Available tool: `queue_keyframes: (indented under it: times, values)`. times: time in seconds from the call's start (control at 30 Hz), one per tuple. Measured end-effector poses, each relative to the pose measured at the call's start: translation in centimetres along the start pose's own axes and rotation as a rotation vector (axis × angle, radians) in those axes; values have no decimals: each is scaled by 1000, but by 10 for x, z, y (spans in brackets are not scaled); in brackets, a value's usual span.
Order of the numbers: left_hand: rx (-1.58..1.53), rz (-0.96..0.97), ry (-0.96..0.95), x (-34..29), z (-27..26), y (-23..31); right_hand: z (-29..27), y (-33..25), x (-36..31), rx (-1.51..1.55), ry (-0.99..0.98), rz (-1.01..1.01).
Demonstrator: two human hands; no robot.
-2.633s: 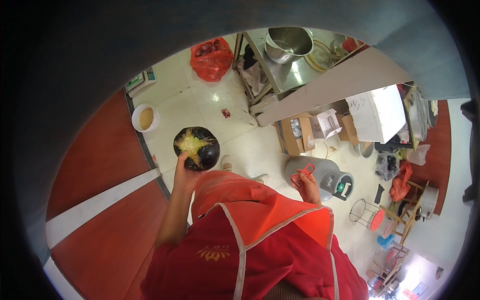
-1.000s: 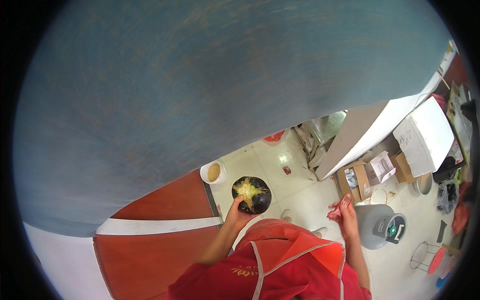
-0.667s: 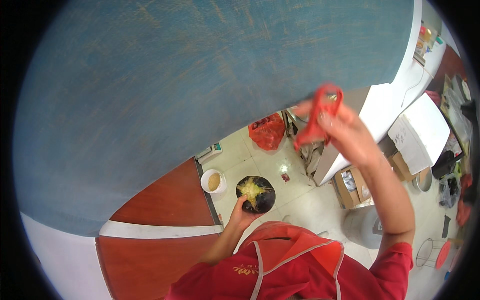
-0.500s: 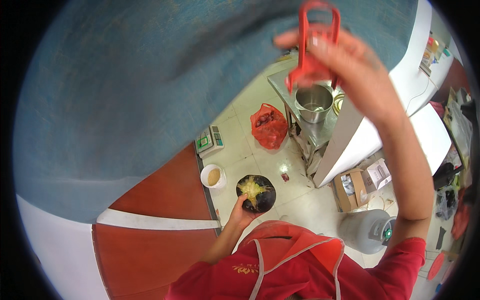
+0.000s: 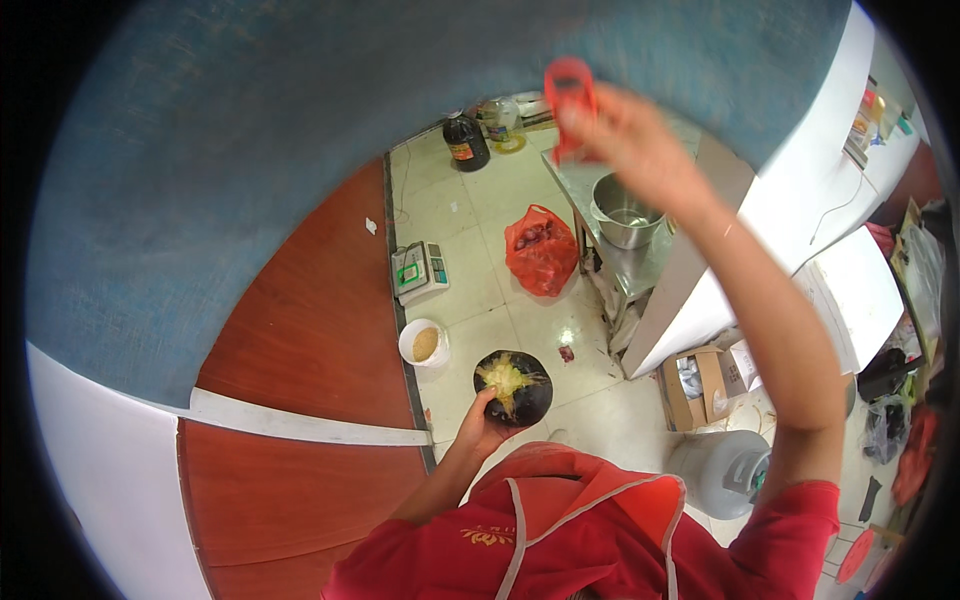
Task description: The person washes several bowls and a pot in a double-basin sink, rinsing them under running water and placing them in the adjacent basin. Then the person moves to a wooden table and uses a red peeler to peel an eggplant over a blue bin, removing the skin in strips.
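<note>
Low in front of my apron, my left hand (image 5: 481,428) is closed round the underside of a dark, round squash (image 5: 530,400). Its upturned face carries a ragged pale yellow-green patch where the skin is off, and my thumb lies at the edge of that patch. My right hand (image 5: 637,150), raised far out on a bent arm, grips a red peeler (image 5: 571,85) with a loop-shaped end. Motion smears the peeler and fingertips, so its blade cannot be made out. The two hands are far apart.
A white tub of tan grains (image 5: 425,344) and a digital scale (image 5: 420,271) stand left. Beyond sits a red plastic bag (image 5: 541,255) of dark round produce. A metal pot (image 5: 627,218) rests on a steel table. At right are a cardboard box (image 5: 683,405) and grey gas cylinder (image 5: 712,470).
My right hand has swung slightly left and down with the peeler, uncovering dark bottles at the far end. The squash stays in my left hand, almost unmoved.
</note>
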State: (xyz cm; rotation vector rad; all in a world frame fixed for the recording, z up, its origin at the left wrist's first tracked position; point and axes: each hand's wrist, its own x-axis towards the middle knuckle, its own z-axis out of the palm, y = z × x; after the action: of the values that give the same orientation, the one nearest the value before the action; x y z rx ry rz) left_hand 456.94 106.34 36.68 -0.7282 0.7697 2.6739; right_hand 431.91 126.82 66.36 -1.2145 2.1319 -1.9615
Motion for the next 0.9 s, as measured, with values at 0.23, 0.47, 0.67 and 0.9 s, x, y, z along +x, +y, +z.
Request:
queue_keyframes:
  times: [0.23,0.47,0.67,0.9]
  values:
    - [15,-25,-54,-3,0,5,47,123,-163,68,-22,581]
    - [30,-47,-25,-7,4,9,49,165,-354,178,434,1041]
    - [14,-125,-55,-6,5,14,78,142,-447,441,750,1118]
    - [28,-211,-111,-6,-5,27,109,116,-446,537,897,975]
